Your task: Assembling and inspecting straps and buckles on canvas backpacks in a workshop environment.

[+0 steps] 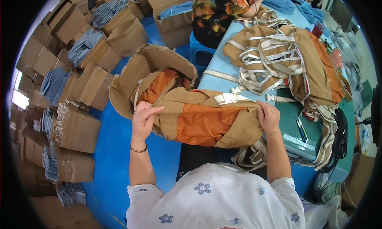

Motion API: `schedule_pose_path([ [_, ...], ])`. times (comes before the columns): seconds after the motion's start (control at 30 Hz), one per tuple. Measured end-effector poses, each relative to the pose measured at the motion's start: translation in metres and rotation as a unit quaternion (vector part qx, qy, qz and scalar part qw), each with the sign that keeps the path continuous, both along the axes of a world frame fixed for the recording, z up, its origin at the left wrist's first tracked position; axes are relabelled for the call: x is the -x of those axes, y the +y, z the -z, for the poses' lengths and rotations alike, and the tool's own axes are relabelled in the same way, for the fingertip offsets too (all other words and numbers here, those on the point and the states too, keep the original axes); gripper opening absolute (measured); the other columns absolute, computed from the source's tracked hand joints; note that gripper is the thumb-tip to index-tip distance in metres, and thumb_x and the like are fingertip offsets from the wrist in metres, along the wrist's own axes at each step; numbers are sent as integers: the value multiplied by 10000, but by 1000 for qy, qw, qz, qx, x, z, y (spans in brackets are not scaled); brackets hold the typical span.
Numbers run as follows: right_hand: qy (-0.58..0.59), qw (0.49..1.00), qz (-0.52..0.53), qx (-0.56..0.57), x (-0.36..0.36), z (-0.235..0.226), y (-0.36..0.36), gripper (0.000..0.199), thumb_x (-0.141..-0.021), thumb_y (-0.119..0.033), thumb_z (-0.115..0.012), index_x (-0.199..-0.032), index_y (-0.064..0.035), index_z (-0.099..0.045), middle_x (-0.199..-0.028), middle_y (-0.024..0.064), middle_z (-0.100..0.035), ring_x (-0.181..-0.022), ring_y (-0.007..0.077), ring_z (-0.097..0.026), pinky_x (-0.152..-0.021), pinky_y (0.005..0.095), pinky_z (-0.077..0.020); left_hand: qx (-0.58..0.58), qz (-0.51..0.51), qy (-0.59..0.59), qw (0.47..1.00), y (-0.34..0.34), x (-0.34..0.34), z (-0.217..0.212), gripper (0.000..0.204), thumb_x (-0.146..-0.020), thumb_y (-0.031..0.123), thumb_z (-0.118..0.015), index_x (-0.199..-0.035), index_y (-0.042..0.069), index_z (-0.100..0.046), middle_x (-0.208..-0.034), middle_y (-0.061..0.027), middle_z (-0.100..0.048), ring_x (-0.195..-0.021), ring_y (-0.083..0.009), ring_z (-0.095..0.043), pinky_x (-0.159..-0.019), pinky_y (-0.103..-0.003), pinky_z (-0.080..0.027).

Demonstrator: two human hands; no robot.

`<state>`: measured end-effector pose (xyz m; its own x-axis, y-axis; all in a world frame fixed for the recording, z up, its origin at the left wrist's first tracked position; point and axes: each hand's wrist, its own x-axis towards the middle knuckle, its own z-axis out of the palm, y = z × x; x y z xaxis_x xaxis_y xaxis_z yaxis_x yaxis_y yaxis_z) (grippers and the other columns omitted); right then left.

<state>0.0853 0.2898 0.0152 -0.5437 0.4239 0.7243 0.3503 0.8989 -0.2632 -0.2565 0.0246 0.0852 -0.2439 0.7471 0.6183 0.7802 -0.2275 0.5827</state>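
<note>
The left hand (pixel 144 118) and the right hand (pixel 269 116) hold a tan and orange bag (pixel 207 127) stretched between them, in front of the person's body. The left fingers are pinched together on its upper left edge, the thumb and forefinger lying along the tan cloth. The right fingers are closed on its upper right corner, gripping the edge. The bag hangs below both hands, an orange panel in its middle and tan cloth on either side; a white buckle (pixel 230 98) lies along its upper edge, nearer the right hand.

Just behind the left hand stands an open carton (pixel 121 87) with orange cloth (pixel 160 85) inside, on the blue floor (pixel 113 149). To the right is the counter (pixel 220 66), light blue at the far part, with a green mat (pixel 284 123) nearer the person. A heap of tan bags (pixel 316 70) with white-edged straps lies on the counter, beyond the right hand. Snips (pixel 302 130) rest on the green mat, to the right of the right hand. Ahead, another person (pixel 217 16) in a flowered dark top sits on a blue stool (pixel 200 50) beside the counter. Along the left, more boxes (pixel 77 161) stand in rows, some topped with folded blue cloth (pixel 85 44).
</note>
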Motion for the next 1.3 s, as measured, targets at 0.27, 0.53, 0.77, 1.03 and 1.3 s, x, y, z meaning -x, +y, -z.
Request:
schedule_pose_path([
  [0.27,15,993,66,92,1,21,14,189,-844,-152,-640,-1024,-96,-649,-834,115,-655,-711,290,-628,-614,357,-497,-147,-209,-17,967,-23,-36,85,331,-832,37,-614,-1152,14,-531,-905,-76,-498,-823,-204,-503,-764,-286,-441],
  [0.53,-3,959,98,266,13,11,26,260,-908,-324,-570,-1031,-108,-648,-906,148,-667,-837,341,-633,-723,399,-505,333,-180,-333,864,-68,-105,216,454,-841,137,-693,-1223,-8,-495,-1078,-122,-573,-952,-172,-543,-816,-298,-465],
  [0.77,4,948,84,308,8,13,26,250,-910,-256,-602,-1048,-54,-651,-903,148,-681,-820,260,-660,-743,311,-501,102,-65,-625,771,-1,-87,234,390,-857,96,-671,-1213,39,-520,-1204,-46,-554,-1103,-182,-538,-969,-318,-419],
  [1.03,149,914,44,375,-3,33,38,273,-908,-249,-612,-1020,-7,-667,-880,103,-696,-815,145,-636,-745,267,-484,8,48,-617,785,11,-93,132,510,-919,8,-519,-1402,51,-361,-1419,-109,-406,-1307,-229,-400,-1089,-374,-314],
  [1.3,188,881,69,429,-3,49,70,341,-895,-308,-618,-1016,5,-682,-900,102,-698,-827,149,-630,-755,267,-476,-37,24,-706,707,-8,-96,130,191,-897,52,-550,-1085,19,-553,-990,-103,-611,-878,-200,-619,-772,-298,-529],
])
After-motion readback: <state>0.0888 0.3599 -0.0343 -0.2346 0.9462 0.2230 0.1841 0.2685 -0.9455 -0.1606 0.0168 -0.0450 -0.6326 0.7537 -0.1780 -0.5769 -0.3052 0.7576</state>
